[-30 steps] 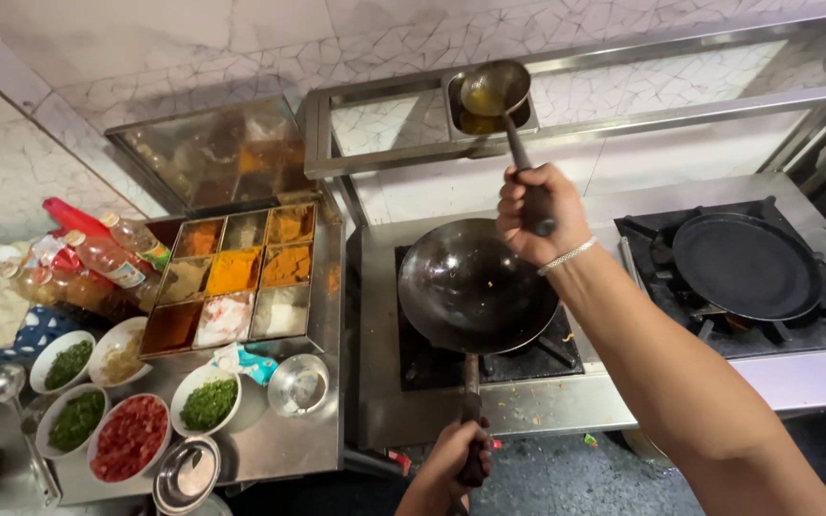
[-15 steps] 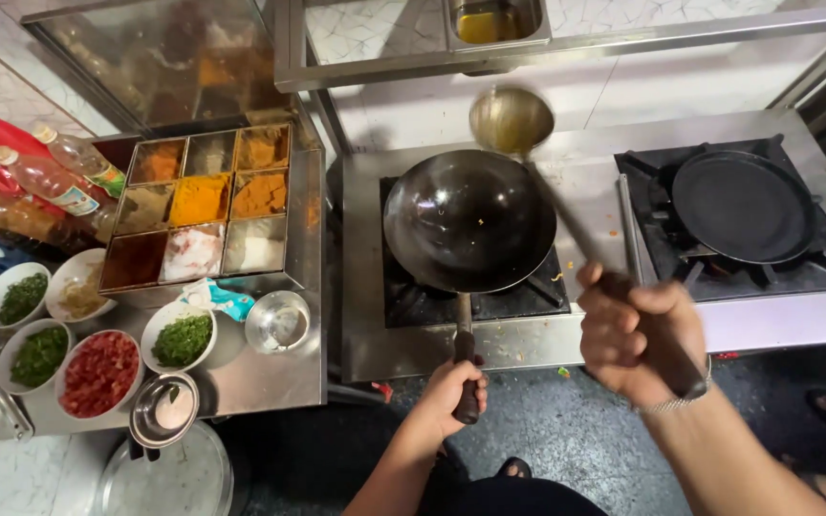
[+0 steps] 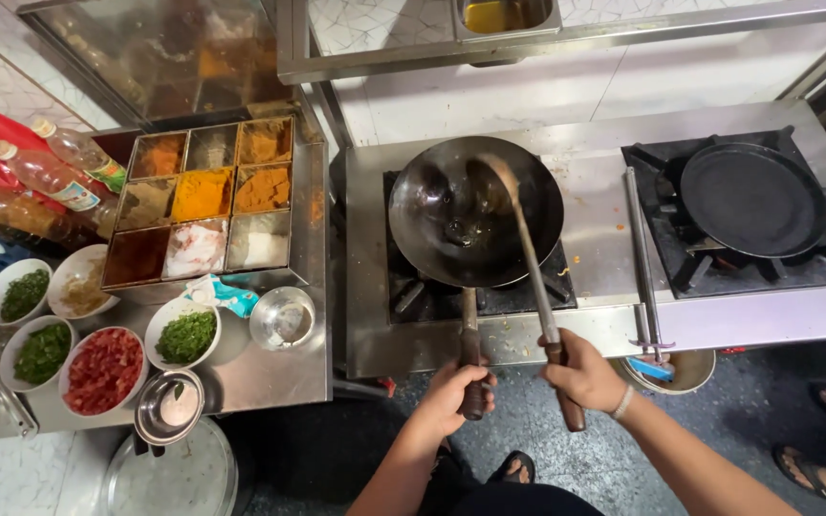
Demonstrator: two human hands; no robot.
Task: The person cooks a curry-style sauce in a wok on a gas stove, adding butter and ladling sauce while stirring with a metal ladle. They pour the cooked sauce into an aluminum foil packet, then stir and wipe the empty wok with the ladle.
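Note:
A black wok (image 3: 475,210) sits on the left burner of a steel stove (image 3: 604,315), with a little oil pooled in its bottom. My left hand (image 3: 456,392) grips the wok's wooden handle at the stove's front edge. My right hand (image 3: 585,373) holds the long handle of a metal ladle (image 3: 528,258). The ladle's bowl rests tipped inside the wok, near its far side.
A flat black griddle pan (image 3: 752,199) sits on the right burner. A steel spice box (image 3: 207,196) with several compartments stands left of the stove. Bowls of chopped greens (image 3: 184,336) and red pieces (image 3: 102,371), sauce bottles (image 3: 50,177), an oil container (image 3: 507,14) on the shelf.
The ladle came down from the shelf's oil container and its bowl now lies inside the wok. My right hand pulled back to the stove's front. My left hand stays on the wok handle.

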